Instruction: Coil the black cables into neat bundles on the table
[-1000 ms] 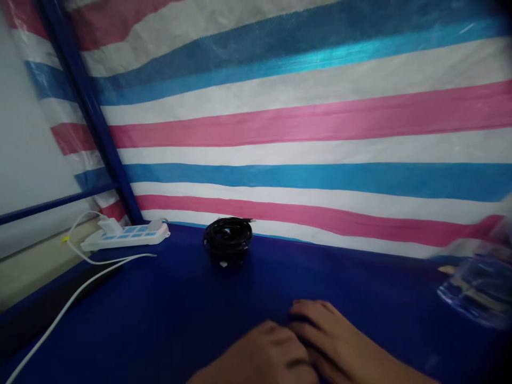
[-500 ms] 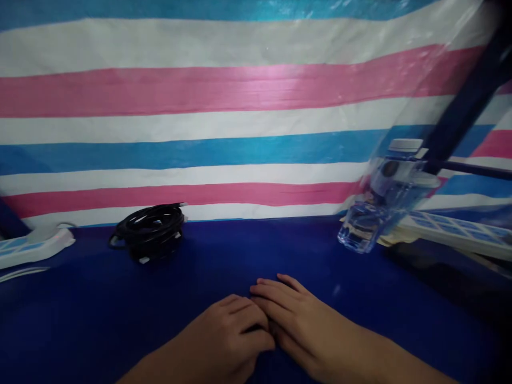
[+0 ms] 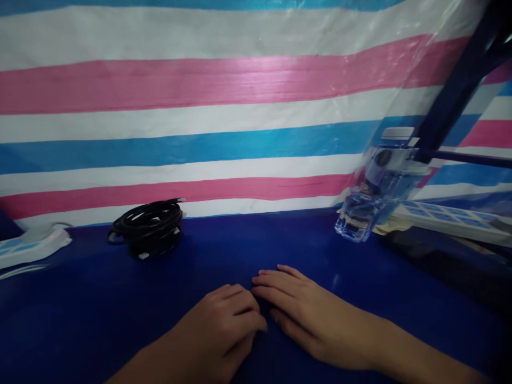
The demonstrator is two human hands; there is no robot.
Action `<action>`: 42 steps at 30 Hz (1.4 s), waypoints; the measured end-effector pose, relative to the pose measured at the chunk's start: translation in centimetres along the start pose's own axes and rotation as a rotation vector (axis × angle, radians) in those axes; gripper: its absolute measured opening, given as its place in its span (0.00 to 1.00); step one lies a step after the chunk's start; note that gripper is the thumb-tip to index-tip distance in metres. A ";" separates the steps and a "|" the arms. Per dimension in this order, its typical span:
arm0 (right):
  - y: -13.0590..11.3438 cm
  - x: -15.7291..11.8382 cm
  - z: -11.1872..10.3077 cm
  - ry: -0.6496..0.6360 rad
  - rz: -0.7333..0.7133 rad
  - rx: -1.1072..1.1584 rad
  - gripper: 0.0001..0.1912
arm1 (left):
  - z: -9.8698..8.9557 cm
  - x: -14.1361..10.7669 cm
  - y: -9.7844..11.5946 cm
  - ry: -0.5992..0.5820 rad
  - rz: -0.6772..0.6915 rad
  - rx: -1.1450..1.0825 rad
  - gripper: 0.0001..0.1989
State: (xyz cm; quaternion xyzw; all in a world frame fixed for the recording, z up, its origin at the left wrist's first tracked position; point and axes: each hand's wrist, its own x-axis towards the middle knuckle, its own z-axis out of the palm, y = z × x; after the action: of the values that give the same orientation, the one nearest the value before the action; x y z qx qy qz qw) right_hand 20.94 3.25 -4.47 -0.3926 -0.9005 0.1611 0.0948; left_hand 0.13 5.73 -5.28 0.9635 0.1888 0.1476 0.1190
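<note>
My left hand (image 3: 226,325) rests on the blue tabletop (image 3: 236,240) with its fingers curled in and the thumb close beside them. I see nothing in it, though its palm faces away. Lying flat just to its right is my right hand (image 3: 306,309), holding nothing, its fingers stretched out towards the left. A narrow gap parts the two hands. Beyond the left hand sits a coil of black cable (image 3: 150,226) with light-coloured plug ends. Farther off on the right stands a clear plastic bottle (image 3: 362,208) with a white cap.
A white power strip (image 3: 60,242) lies at the left edge, with white cable (image 3: 24,271) in front. Behind the bottle is a clear cup (image 3: 406,181). Another white strip (image 3: 460,221) and a dark flat object (image 3: 432,261) lie at right. A striped sheet (image 3: 240,122) closes the back.
My hands have drawn slightly apart; they were touching before. The left hand has shifted a little to the left. The view has tilted slightly.
</note>
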 end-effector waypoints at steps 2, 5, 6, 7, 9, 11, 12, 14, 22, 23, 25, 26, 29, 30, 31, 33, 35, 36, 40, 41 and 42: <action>0.1 0.0 0.1 0.008 -0.003 -0.007 0.22 | -0.2 -0.2 0.2 -0.021 -0.011 -0.011 0.10; 0.1 0.0 0.3 0.002 0.004 -0.018 0.22 | -0.4 -0.6 0.2 -0.022 -0.008 -0.012 0.11; 0.1 -0.1 0.3 0.000 0.008 -0.019 0.22 | -0.5 -0.7 0.2 -0.019 -0.008 -0.007 0.11; 0.1 -0.1 0.4 0.000 0.010 -0.019 0.22 | -0.5 -0.8 0.2 -0.017 -0.008 -0.002 0.11; 0.1 -0.2 0.4 0.006 0.005 -0.019 0.22 | -0.5 -0.9 0.2 -0.016 -0.007 0.010 0.11; 0.1 -0.2 0.4 0.013 -0.003 -0.026 0.21 | -0.2 -0.8 0.3 -0.010 0.000 0.022 0.11; 0.1 -0.2 0.4 0.016 -0.007 -0.030 0.21 | -0.1 -0.8 0.4 -0.004 0.007 0.028 0.11; 0.2 -0.2 0.5 0.017 -0.014 -0.034 0.20 | 0.2 -0.8 0.4 0.005 0.024 0.053 0.11; 0.4 0.0 0.5 0.041 -0.017 -0.028 0.19 | -7.6 -4.8 -7.0 1.038 -0.345 0.486 0.08; 0.3 0.1 0.5 0.048 -0.024 -0.029 0.19 | -8.8 -5.6 -8.6 1.171 -0.542 0.351 0.10; 0.1 0.3 0.5 0.077 -0.042 -0.028 0.17 | -10.3 -6.8 -11.5 1.273 -0.799 -0.134 0.15; 0.0 0.4 0.5 0.096 -0.051 -0.028 0.16 | -10.4 -7.3 -12.6 1.251 -0.907 -0.395 0.15; -0.5 0.6 0.6 0.142 -0.051 -0.040 0.13 | -9.2 -7.6 -14.5 1.159 -0.926 -0.831 0.16; -0.7 0.7 0.7 0.155 -0.042 -0.043 0.12 | -8.6 -7.4 -14.7 1.126 -0.889 -0.883 0.15; -0.7 0.8 0.8 0.167 -0.034 -0.039 0.12 | -8.1 -7.0 -14.7 1.095 -0.858 -0.909 0.15; -0.6 1.1 1.0 0.199 -0.018 0.017 0.11 | -7.3 -6.0 -14.4 1.033 -0.832 -0.936 0.18; 0.3 1.6 1.0 0.304 0.067 0.183 0.10 | -6.5 -4.4 -13.7 0.985 -0.821 -0.956 0.21; 0.9 2.0 1.0 0.389 0.156 0.307 0.10 | -6.1 -3.4 -13.2 0.973 -0.806 -0.966 0.23; 4.2 3.3 0.5 0.738 0.495 0.906 0.14 | -3.6 2.0 -10.7 0.892 -0.703 -0.984 0.25; 4.9 3.4 0.3 0.784 0.504 1.020 0.16 | -2.9 3.3 -10.0 0.838 -0.665 -0.967 0.25; 5.5 3.5 0.0 0.811 0.488 1.105 0.17 | -2.2 4.5 -9.3 0.807 -0.640 -0.961 0.24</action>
State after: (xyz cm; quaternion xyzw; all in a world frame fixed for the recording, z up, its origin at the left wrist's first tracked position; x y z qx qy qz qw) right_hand 22.29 9.32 -6.36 -0.5057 -0.4687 0.4507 0.5669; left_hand 0.31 16.26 -4.77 0.5716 0.4063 0.5182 0.4896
